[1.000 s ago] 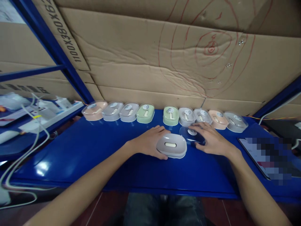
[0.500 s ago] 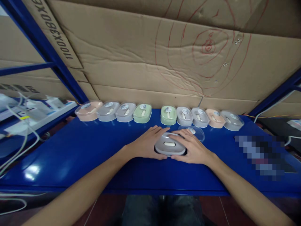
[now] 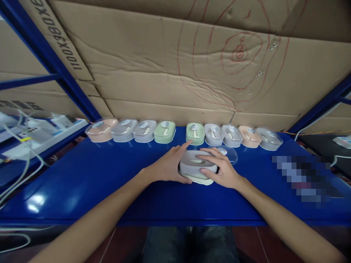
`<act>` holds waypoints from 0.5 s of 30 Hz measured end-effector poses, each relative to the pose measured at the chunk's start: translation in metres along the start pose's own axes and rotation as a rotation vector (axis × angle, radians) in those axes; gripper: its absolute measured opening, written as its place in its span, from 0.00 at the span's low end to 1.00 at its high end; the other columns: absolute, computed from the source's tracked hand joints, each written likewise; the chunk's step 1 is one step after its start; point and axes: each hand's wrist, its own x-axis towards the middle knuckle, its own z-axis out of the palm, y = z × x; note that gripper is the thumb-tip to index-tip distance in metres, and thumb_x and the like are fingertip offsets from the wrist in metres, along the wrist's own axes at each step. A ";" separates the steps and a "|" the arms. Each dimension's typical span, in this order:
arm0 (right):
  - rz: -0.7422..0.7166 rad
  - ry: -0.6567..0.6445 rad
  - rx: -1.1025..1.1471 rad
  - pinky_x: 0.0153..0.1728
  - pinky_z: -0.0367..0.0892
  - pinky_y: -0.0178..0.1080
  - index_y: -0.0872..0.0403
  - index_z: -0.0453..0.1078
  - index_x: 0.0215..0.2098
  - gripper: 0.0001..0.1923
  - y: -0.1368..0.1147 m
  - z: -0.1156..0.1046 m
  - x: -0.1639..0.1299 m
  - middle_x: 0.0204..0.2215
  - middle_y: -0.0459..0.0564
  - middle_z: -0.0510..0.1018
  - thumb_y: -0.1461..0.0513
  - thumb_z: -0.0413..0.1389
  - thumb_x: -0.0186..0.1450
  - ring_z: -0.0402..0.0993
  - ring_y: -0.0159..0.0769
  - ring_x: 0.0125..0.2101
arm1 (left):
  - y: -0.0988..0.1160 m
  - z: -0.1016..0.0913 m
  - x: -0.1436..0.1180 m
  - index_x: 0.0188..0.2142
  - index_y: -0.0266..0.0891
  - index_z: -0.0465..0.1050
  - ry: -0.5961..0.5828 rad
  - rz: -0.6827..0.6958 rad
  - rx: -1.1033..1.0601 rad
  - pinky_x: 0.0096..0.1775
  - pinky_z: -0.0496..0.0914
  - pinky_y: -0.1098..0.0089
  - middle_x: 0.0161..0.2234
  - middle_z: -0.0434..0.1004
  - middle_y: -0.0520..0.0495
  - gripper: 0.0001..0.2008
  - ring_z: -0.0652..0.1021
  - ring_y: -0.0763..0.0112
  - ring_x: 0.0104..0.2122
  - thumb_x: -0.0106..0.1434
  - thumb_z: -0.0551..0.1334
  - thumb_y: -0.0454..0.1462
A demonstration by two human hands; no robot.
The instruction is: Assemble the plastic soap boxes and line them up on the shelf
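A grey soap box (image 3: 192, 164) sits on the blue table (image 3: 109, 182) in front of me, its grey upper part raised off a cream base (image 3: 201, 179). My left hand (image 3: 168, 165) grips the box's left side, index finger stretched forward. Across from it, my right hand (image 3: 219, 168) holds the right side with fingers laid over the top. A clear lid (image 3: 227, 152) with a round sticker lies just behind my right hand.
A row of lidded soap boxes in peach (image 3: 101, 129), grey and green (image 3: 195, 133) lines the table's back edge under a cardboard wall (image 3: 175, 73). White power strips and cables (image 3: 33, 131) lie at the left. A blurred flat item (image 3: 304, 179) rests at the right.
My right hand left the clear lid on the table and came onto the grey box. The grey upper part has since lifted, showing the cream base beneath.
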 end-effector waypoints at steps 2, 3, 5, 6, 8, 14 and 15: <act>0.022 0.051 -0.008 0.63 0.72 0.63 0.48 0.81 0.60 0.19 0.001 -0.002 0.000 0.62 0.59 0.80 0.50 0.61 0.76 0.77 0.56 0.63 | -0.001 -0.003 0.001 0.82 0.52 0.36 0.014 0.015 -0.028 0.65 0.67 0.35 0.75 0.62 0.30 0.75 0.70 0.31 0.69 0.47 0.81 0.61; 0.037 0.085 -0.014 0.63 0.72 0.63 0.47 0.81 0.59 0.18 0.002 -0.004 0.000 0.63 0.59 0.80 0.50 0.60 0.76 0.77 0.55 0.63 | -0.001 -0.006 0.001 0.81 0.52 0.37 0.014 0.019 -0.041 0.65 0.67 0.36 0.74 0.63 0.31 0.75 0.70 0.32 0.69 0.47 0.82 0.60; 0.073 0.158 -0.027 0.63 0.73 0.61 0.47 0.81 0.58 0.18 0.004 -0.009 0.001 0.64 0.58 0.79 0.50 0.59 0.77 0.78 0.55 0.63 | 0.000 -0.012 0.001 0.80 0.50 0.43 -0.021 0.018 -0.054 0.65 0.67 0.38 0.70 0.69 0.33 0.72 0.72 0.34 0.67 0.47 0.82 0.60; 0.092 0.192 -0.040 0.64 0.73 0.60 0.47 0.81 0.58 0.18 0.005 -0.012 0.002 0.64 0.58 0.79 0.50 0.59 0.77 0.78 0.55 0.63 | 0.000 -0.015 0.000 0.79 0.49 0.49 -0.046 0.019 -0.052 0.65 0.68 0.40 0.67 0.72 0.35 0.68 0.73 0.36 0.65 0.48 0.82 0.60; 0.126 0.246 -0.083 0.64 0.73 0.60 0.48 0.80 0.59 0.18 0.008 -0.015 0.003 0.64 0.59 0.77 0.50 0.58 0.77 0.77 0.55 0.63 | 0.002 -0.020 -0.001 0.73 0.48 0.62 -0.092 0.039 -0.035 0.63 0.69 0.45 0.64 0.75 0.37 0.57 0.74 0.38 0.63 0.49 0.81 0.60; 0.103 0.152 -0.189 0.66 0.71 0.63 0.50 0.80 0.59 0.20 0.018 -0.011 0.001 0.66 0.61 0.72 0.49 0.62 0.75 0.72 0.58 0.67 | 0.009 -0.036 -0.006 0.57 0.43 0.75 -0.253 0.080 0.011 0.54 0.72 0.56 0.53 0.74 0.43 0.43 0.76 0.48 0.53 0.48 0.81 0.61; 0.090 0.117 -0.201 0.66 0.71 0.64 0.49 0.80 0.58 0.20 0.018 -0.010 0.001 0.66 0.61 0.72 0.49 0.62 0.74 0.72 0.58 0.67 | 0.010 -0.039 -0.007 0.56 0.43 0.75 -0.287 0.069 0.008 0.53 0.71 0.57 0.52 0.74 0.43 0.43 0.76 0.50 0.52 0.48 0.81 0.61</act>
